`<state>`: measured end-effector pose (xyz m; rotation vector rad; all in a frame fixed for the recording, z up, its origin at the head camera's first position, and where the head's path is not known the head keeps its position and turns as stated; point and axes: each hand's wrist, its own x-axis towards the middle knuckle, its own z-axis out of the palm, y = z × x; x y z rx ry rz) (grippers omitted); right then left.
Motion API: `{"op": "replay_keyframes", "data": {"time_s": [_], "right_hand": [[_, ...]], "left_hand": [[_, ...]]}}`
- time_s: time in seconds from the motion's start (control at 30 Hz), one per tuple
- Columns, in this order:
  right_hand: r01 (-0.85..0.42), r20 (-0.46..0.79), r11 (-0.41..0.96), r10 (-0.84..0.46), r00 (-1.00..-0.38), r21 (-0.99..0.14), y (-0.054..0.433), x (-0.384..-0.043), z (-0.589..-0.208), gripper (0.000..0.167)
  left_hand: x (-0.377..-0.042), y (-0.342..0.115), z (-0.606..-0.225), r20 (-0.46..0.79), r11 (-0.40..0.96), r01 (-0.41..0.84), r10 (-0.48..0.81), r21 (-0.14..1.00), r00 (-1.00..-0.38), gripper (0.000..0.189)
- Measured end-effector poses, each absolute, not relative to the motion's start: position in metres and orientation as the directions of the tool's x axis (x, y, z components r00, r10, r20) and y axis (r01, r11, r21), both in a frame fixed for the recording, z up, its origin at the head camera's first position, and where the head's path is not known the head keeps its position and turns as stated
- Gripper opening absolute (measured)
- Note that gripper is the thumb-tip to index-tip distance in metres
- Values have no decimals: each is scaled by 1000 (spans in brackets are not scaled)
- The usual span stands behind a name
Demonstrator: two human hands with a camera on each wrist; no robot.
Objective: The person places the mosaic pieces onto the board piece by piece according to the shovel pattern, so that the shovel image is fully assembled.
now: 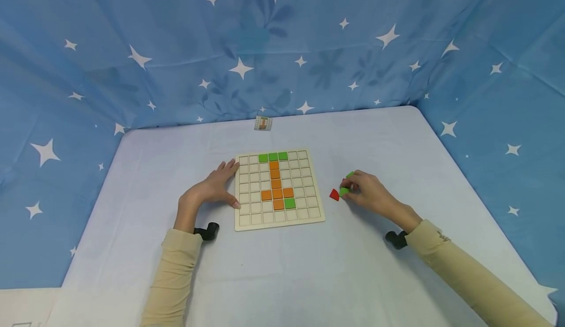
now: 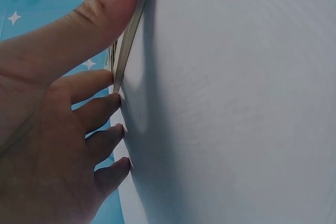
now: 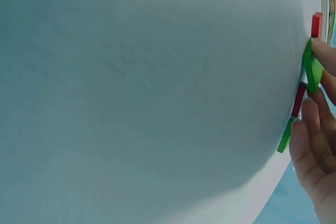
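Observation:
A cream grid board [image 1: 251, 224] lies on the table, with orange square tiles [image 1: 275, 184] forming a column and a short crossbar. Three green tiles [image 1: 273, 157] fill part of its top row, and one more green tile [image 1: 289, 203] sits low on it. My left hand [image 1: 211, 186] touches the board's left edge with thumb and fingertips, fingers spread. To the board's right, my right hand [image 1: 370, 192] pinches a green piece [image 3: 314, 72] just at the table surface. Beside it lie a red piece [image 1: 334, 194], another red piece [image 3: 298, 99] and a green piece [image 3: 286, 135], partly hidden by the fingers in the head view.
A small card [image 1: 263, 123] with a grid picture lies behind the board near the table's back edge. White cloth covers the table [image 1: 282, 278]. Blue star-patterned curtains [image 1: 176, 47] hang behind and along both sides.

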<state>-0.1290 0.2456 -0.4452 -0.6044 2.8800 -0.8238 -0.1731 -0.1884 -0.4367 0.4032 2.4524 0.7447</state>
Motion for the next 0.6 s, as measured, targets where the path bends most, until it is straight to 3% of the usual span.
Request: {"op": "replay_keyframes", "data": {"time_s": [0.33,0.6], "right_hand": [[-332,40,762,-374,-926,-557,243,-128,-445,13],[-412,133,731,-409,-903,-544,244,-128,-445,21]], "left_hand": [[-172,-188,-437,-414,809,119,414,576,-811,123],[-173,-189,-438,-410,812,130,417,569,-811,124]]}}
